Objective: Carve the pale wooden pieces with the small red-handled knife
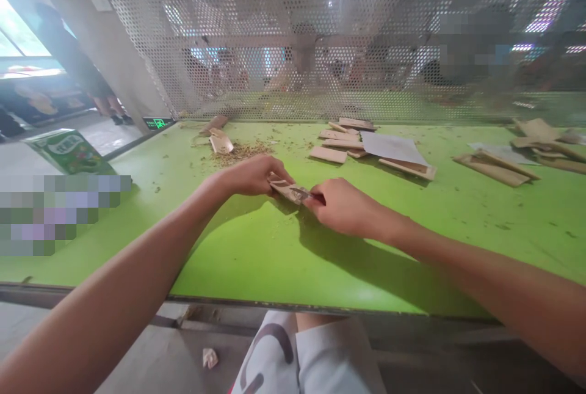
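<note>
Above the middle of the green table, my left hand (pixel 254 175) is closed around one end of a pale, strip-like piece of wood or bamboo (pixel 284 190). From the right, my right hand (pixel 341 206) grips a small carving knife (pixel 303 194), most of its handle hidden in the fingers. The dark, narrow blade lies against the near end of the pale piece. Behind my left hand are scattered shavings (pixel 249 153) and a curved pale piece (pixel 221 141).
The green table (pixel 256 259) ends at a perforated metal screen (pixel 274 27). Several wooden pieces (pixel 328 154) and a white sheet of paper (pixel 394 146) lie toward the back right. More pieces (pixel 494 167) are farther right. A green box (pixel 71 151) stands left. A person (pixel 77 52) is beyond it.
</note>
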Motion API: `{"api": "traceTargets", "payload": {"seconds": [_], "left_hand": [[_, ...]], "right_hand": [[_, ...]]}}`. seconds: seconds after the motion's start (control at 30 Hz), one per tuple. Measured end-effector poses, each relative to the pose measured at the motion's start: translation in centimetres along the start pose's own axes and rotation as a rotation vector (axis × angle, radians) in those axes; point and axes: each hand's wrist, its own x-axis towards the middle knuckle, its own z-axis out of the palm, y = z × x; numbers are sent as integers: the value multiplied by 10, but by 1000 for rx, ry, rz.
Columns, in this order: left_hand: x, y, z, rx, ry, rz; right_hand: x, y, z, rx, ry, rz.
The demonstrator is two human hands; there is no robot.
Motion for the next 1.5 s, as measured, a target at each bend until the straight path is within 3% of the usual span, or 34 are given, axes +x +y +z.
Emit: {"api": "traceTargets", "payload": {"seconds": [0.13,0.27,0.4,0.5,0.67,0.73,0.9,1.23,1.5], "left_hand": [[0,2,1,40,35,-6],[0,3,1,17,19,-8],[1,3,1,7,23,7],[1,3,1,-2,17,-12],[0,5,0,2,17,-40],[0,5,0,-5,10,-43],[0,5,0,5,21,-42],[0,7,0,11,14,-73],[0,7,-1,16,11,-56]], "right_hand": [[2,6,-5,506,-225,159],[2,5,-5,916,-362,240],[3,4,-4,1147,-515,301],[2,5,0,924,-379,211],[-2,0,9,73,49,-25],[-5,-4,11,-130,144,-82],[-6,-7,12,-270,168,-74],[1,1,12,-258,128,-75],[-10,-13,21,-509,198,-86]]}}
